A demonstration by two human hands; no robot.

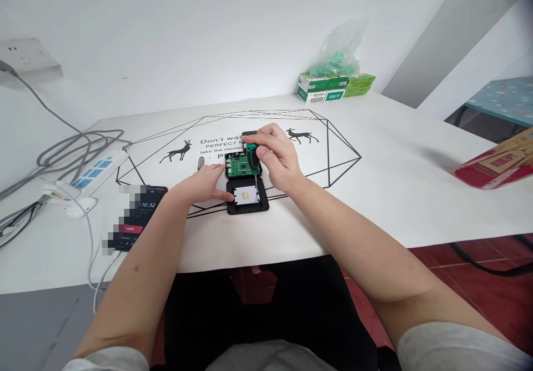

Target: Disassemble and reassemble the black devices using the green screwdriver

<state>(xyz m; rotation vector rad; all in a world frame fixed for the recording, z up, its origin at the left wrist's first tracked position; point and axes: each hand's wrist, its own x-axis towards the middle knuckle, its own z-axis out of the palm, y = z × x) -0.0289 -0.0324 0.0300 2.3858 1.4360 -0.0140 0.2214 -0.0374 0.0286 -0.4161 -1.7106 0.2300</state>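
My right hand (280, 157) is wrapped round the green and black handle of a screwdriver (252, 159). Its shaft points down to the right side of a black case cover (248, 211), which holds a white plate (241, 195) with a small gold square. Just beyond lies the other case half with a green circuit board (237, 165), partly covered by the screwdriver. My left hand (204, 184) steadies the case from the left, thumb on the cover's edge and fingers beside the board. Behind the right fingers a black piece (250, 134) shows in part.
A small pinkish handle-like object (201, 163) lies beyond my left hand. At left are a phone (144, 215), a power strip (97, 168) and coiled cables. Green boxes (322, 85) with a plastic bag (339, 49) stand by the wall; a red package (495, 163) is at right.
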